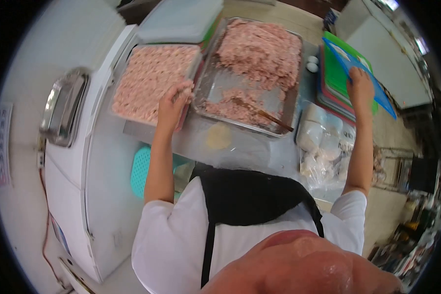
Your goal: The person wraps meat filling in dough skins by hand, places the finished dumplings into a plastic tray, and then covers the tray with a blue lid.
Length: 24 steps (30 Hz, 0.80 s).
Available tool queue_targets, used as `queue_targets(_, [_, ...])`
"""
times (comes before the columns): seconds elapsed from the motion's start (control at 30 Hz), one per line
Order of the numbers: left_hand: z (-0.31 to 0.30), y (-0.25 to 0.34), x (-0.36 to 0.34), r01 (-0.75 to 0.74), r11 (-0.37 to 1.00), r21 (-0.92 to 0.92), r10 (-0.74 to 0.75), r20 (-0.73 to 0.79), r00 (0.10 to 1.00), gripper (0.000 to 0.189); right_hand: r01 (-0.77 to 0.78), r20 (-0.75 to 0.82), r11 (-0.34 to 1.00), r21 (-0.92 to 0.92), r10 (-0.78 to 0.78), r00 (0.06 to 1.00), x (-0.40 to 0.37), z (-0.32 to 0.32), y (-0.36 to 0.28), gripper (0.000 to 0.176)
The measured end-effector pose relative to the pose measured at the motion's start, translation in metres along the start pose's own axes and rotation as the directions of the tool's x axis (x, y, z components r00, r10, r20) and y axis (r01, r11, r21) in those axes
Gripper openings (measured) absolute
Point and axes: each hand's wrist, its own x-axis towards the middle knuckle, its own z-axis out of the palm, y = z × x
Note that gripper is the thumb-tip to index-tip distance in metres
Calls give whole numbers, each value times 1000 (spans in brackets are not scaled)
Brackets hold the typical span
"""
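At the left, my left hand [173, 104] is over the near right part of a tray of small pink dumplings [152, 78], set in close rows. Its fingers are loosely curved and apart, and nothing shows clearly in them. On the right my right hand [360, 84] grips the edge of a blue plastic lid [380, 93], tilted over a stack of coloured trays [330, 93]. Between my hands stands a metal tray [215, 93] heaped with pink minced filling [259, 49]. A wooden stick [274, 120] lies in the filling.
Plastic bags of round white wrappers [323, 132] sit on the metal table [181, 142] at right. A pale round wrapper [218, 136] lies near me. Two white eggs or balls [312, 63] are beside the metal tray. A lidded container [179, 22] stands behind; a turquoise basket [141, 171] is below.
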Motion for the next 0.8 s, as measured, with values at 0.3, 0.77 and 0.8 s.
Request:
queue_targets(0.3, [-100, -23, 83, 157, 451, -879, -178, 84, 980, 53, 530, -336, 791, 305, -432, 837, 52, -55, -203, 25])
queue_targets(0.77, [-289, -113, 124, 66, 970, 236, -53, -64, 997, 33, 461, 96, 467, 755, -774, 625, 71, -5, -422, 29])
queue_targets(0.8, [-292, -112, 127, -19, 894, 448, 48, -55, 997, 33, 441, 125, 458, 772, -789, 602, 79, -5, -424, 32])
